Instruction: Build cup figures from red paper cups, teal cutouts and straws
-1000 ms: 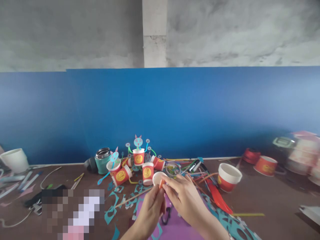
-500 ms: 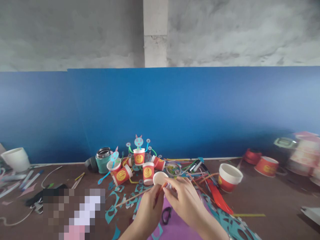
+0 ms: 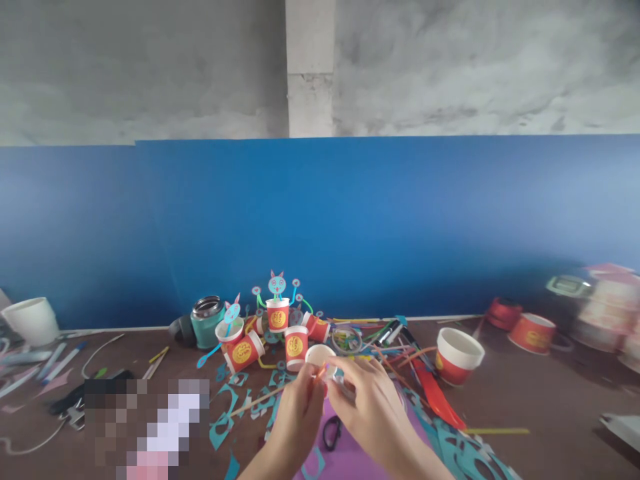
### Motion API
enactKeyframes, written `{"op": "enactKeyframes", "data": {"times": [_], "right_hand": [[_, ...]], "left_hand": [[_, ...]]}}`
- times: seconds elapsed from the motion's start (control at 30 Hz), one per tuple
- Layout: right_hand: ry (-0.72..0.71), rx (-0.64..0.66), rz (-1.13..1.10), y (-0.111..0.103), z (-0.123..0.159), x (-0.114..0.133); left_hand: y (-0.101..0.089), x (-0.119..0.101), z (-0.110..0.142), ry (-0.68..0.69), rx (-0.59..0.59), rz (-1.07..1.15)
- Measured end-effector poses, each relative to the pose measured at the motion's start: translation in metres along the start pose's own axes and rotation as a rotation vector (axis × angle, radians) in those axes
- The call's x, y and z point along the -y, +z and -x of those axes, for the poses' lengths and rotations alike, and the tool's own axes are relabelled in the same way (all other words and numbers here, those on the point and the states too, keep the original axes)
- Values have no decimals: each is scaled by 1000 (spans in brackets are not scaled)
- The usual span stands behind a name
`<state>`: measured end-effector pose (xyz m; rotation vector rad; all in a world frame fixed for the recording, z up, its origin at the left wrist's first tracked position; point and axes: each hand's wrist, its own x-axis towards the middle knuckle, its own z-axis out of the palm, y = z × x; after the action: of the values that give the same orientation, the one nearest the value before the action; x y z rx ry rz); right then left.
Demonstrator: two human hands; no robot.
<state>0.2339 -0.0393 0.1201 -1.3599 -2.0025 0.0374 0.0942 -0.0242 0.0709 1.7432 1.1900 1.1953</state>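
Observation:
My left hand (image 3: 299, 417) and my right hand (image 3: 367, 405) meet at the bottom centre, fingers pinched together on a thin orange straw (image 3: 320, 373). A small white paper cup (image 3: 318, 357) sits tilted just beyond the fingertips, its open mouth facing me. A long tan stick (image 3: 255, 399) lies slanting on the table by my left hand. Under my hands is a purple sheet (image 3: 350, 453) with a small black loop (image 3: 331, 432) on it.
Red paper cups with gold emblems (image 3: 295, 345) and teal cat-faced cup figures (image 3: 277, 303) stand behind, beside a teal steel jar (image 3: 207, 320). Teal paper scraps (image 3: 223, 420), straws and pens litter the brown table. A larger red-and-white cup (image 3: 455, 355) stands right, a white bucket (image 3: 30, 320) far left.
Both hands have edged slightly left and closer together around the orange straw; my right hand's fingers now curl further over the left hand's fingertips.

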Motion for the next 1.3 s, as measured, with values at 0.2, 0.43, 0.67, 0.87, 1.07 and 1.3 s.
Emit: {"op": "enactKeyframes", "data": {"times": [0.2, 0.43, 0.67, 0.87, 1.07, 1.3], "right_hand": [[-2, -1, 22, -1, -3, 0], [-23, -9, 23, -1, -2, -2], [-58, 10, 53, 0, -2, -4], [-68, 33, 57, -3, -2, -3], [-41, 8, 43, -4, -3, -3], [-25, 43, 76, -6, -3, -2]], "left_hand": [[1, 1, 0, -48, 56, 156], [4, -3, 1, -73, 112, 362], [5, -14, -1, -193, 144, 515], [7, -13, -1, -243, 175, 611], [7, -12, -1, -234, 184, 681], [2, -21, -1, -301, 220, 575]]}}
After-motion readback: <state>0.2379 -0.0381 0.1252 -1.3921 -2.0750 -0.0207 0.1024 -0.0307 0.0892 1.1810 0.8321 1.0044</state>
